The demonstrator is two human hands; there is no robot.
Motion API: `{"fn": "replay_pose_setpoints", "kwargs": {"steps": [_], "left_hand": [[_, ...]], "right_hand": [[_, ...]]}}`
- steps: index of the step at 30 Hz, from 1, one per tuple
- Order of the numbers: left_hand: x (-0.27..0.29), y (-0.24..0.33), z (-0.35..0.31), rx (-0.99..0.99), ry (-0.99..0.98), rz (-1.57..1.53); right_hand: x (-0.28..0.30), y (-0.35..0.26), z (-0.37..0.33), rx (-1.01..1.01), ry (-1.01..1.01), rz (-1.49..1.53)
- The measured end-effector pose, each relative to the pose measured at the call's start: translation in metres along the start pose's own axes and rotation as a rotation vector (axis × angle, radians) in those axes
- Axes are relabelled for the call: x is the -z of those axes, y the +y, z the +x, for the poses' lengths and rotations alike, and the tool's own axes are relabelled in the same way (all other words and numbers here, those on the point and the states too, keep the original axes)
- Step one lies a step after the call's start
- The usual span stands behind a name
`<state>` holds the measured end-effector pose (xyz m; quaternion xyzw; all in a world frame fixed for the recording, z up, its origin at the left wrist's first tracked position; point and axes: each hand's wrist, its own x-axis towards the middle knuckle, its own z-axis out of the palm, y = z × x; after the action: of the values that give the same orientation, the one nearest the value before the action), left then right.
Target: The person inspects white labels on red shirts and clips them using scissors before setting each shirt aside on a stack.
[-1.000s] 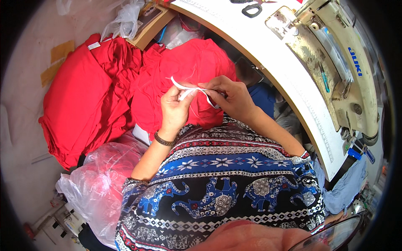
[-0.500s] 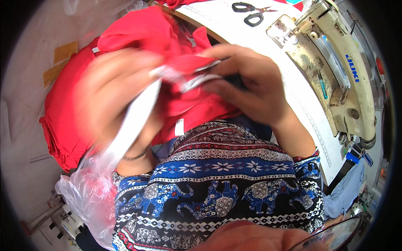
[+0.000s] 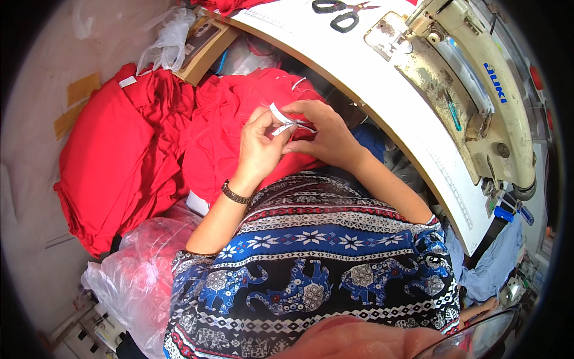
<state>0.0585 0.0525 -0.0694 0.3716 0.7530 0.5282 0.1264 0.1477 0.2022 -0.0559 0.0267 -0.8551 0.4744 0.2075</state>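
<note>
Over the red cloth (image 3: pixel 221 122) on my lap, my left hand (image 3: pixel 258 146) pinches a small white fabric strip (image 3: pixel 276 113), which looks folded or doubled. My right hand (image 3: pixel 329 134) is close beside it, fingers curled round a small, thin, dark-and-light thing (image 3: pixel 307 126) that meets the strip. Its kind is mostly hidden by the fingers, so I cannot tell what it is. The red cloth lies bunched below both hands, with a few loose white threads at its far edge.
A pile of red garments (image 3: pixel 119 155) lies at left, near a clear plastic bag (image 3: pixel 143 263). The white sewing table (image 3: pixel 406 113) curves along the right, carrying a sewing machine (image 3: pixel 508 113) and black-handled scissors (image 3: pixel 344 18). A wooden drawer (image 3: pixel 206 57) juts out at the far left.
Both hands have lowered and come together. The red cloth they held up now lies on my lap. The long white strip near my left hand no longer shows; a short piece is between the fingers.
</note>
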Motion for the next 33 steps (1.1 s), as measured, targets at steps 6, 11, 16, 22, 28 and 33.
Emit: {"fn": "replay_pose_setpoints", "kwargs": {"steps": [6,11,16,22,28,33], "left_hand": [[0.010,-0.003,0.000,0.373,-0.047,-0.513],[0.007,-0.001,0.001,0.298,0.049,-0.576],[0.009,-0.010,-0.001,0.313,0.076,-0.562],[0.010,-0.002,-0.002,0.206,0.087,-0.317],[0.010,0.004,-0.002,0.134,0.085,-0.222],[0.007,0.003,-0.003,0.161,0.097,-0.239]], "right_hand": [[-0.019,0.011,0.015,0.100,-0.004,-0.081],[-0.028,0.012,0.017,0.137,0.063,-0.152],[-0.024,0.008,0.013,0.058,0.063,-0.163],[-0.019,0.011,0.011,-0.049,-0.062,0.148],[-0.015,0.018,0.011,-0.082,-0.202,0.244],[-0.005,0.017,0.010,-0.125,-0.205,0.236]]}}
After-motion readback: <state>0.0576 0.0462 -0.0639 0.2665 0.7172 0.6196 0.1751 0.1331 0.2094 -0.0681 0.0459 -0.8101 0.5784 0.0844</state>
